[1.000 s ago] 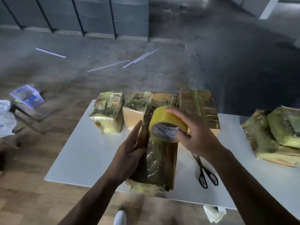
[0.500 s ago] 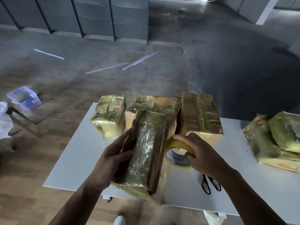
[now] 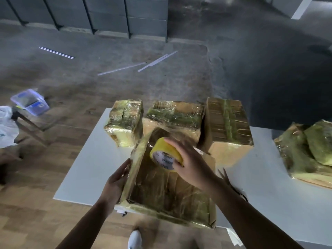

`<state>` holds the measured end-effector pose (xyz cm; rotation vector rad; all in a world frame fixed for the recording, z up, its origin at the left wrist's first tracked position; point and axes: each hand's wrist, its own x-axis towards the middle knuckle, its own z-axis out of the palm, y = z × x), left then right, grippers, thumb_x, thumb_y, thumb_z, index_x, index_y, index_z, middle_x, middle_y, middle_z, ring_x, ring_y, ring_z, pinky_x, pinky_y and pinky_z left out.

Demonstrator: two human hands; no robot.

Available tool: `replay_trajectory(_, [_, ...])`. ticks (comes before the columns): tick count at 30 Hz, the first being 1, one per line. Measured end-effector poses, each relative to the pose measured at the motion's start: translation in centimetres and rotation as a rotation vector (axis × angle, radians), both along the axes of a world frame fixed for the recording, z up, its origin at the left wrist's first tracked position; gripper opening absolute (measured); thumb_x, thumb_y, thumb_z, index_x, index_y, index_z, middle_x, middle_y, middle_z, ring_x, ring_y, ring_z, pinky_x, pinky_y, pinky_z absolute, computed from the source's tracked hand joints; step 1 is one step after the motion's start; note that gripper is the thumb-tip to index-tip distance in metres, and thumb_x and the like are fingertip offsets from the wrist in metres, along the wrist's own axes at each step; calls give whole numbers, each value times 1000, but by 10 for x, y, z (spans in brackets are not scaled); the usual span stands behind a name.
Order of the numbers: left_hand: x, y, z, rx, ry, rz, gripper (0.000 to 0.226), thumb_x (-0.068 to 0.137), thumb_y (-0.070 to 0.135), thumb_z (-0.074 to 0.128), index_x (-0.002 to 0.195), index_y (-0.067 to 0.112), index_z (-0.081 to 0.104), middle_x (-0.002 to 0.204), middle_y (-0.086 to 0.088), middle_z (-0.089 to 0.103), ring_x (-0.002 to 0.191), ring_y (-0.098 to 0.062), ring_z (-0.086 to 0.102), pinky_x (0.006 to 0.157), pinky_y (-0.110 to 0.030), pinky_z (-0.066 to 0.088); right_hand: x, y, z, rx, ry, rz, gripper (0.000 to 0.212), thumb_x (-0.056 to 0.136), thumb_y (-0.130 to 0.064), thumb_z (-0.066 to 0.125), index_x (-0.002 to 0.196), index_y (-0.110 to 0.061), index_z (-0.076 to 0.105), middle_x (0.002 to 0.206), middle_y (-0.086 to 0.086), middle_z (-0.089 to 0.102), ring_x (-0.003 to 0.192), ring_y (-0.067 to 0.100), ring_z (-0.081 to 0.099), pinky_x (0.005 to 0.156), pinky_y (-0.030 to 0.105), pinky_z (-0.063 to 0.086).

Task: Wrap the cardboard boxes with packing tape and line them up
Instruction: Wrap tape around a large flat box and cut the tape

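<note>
A flat cardboard box [image 3: 167, 193] covered in yellowish tape lies at the near edge of the white table [image 3: 89, 168], its broad face up. My left hand [image 3: 116, 180] presses against its left side with fingers straight. My right hand [image 3: 190, 162] grips a yellow roll of packing tape [image 3: 164, 154] above the box's far part. Three taped boxes stand in a row behind: a small one [image 3: 125, 121] on the left, a middle one [image 3: 175, 115], and a taller one [image 3: 228, 123] on the right.
More wrapped boxes [image 3: 309, 151] are piled at the table's right end. Black scissors [image 3: 226, 175] lie on the table, mostly hidden behind my right forearm. A clear plastic tub [image 3: 29, 101] sits on a stand at left. White strips lie on the floor beyond.
The box has turned from standing on its edge to lying with its broad face up. My right hand carried the tape roll from the box's right side over its top.
</note>
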<state>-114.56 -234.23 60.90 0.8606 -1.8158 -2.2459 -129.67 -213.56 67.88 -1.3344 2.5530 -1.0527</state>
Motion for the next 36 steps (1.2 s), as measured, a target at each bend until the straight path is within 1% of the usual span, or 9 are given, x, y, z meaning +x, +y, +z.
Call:
replay_trajectory(2, [5,-1,-11,-72,-86,-2,30,100,21,46,128,26,56,122,0,63,113,-24,59,83,-30,51,5,-19,-10,51,-14,45,72,87,-12,63,145,-39,30,119,-1,42,95,4,43,64,6,34])
replay_trajectory(7, [-1,-1,-17,-122,-356,-23,46,102,45,29,90,22,67,93,-1,66,89,-19,61,72,-28,46,18,-54,-41,160,-69,62,74,86,-20,64,141,-48,22,123,1,42,102,14,47,70,17,37])
replay_trajectory(11, [-15,2,-17,-322,-382,-97,42,103,41,32,90,17,64,91,-3,66,81,-13,61,66,-26,48,30,-68,-62,250,-52,48,71,85,-21,67,138,-44,26,130,5,44,112,26,52,76,29,46])
replay_trajectory(15, [-15,11,-34,-637,-279,-182,26,101,22,36,121,20,53,122,-5,60,105,-19,57,85,-31,50,33,-61,-67,234,-64,56,77,85,-20,67,139,-51,23,138,5,42,120,27,50,86,37,53])
replay_trajectory(18, [-3,23,-55,-824,-299,-218,51,101,27,38,149,20,25,149,-3,37,126,-23,46,99,-39,45,32,-60,-58,305,-80,79,80,85,-20,66,139,-56,19,146,4,36,125,29,46,92,40,51])
replay_trajectory(26, [-1,24,-69,-972,-373,-244,69,99,26,43,154,24,2,161,4,9,144,-25,23,102,-45,42,5,-13,-41,689,185,85,60,90,-40,54,144,-47,28,136,4,46,108,27,57,79,33,46])
replay_trajectory(29, [0,26,-69,-1268,-242,-367,76,89,16,59,153,16,18,159,0,2,147,-30,6,112,-53,27,16,-10,-46,656,166,69,63,90,-39,58,145,-43,28,131,5,51,108,26,58,84,34,46])
replay_trajectory(32, [-3,24,-66,-1480,-150,-526,80,69,20,81,141,9,47,150,-8,39,138,-36,33,104,-60,36,22,-11,-53,595,173,46,64,90,-41,59,145,-42,27,127,5,53,107,24,57,84,33,47])
replay_trajectory(36, [-5,24,-65,-1412,-123,-513,74,78,19,74,144,11,42,151,-6,36,141,-31,24,106,-54,37,25,-3,-54,472,2,31,66,88,-32,63,144,-43,29,129,0,47,109,21,54,84,32,48])
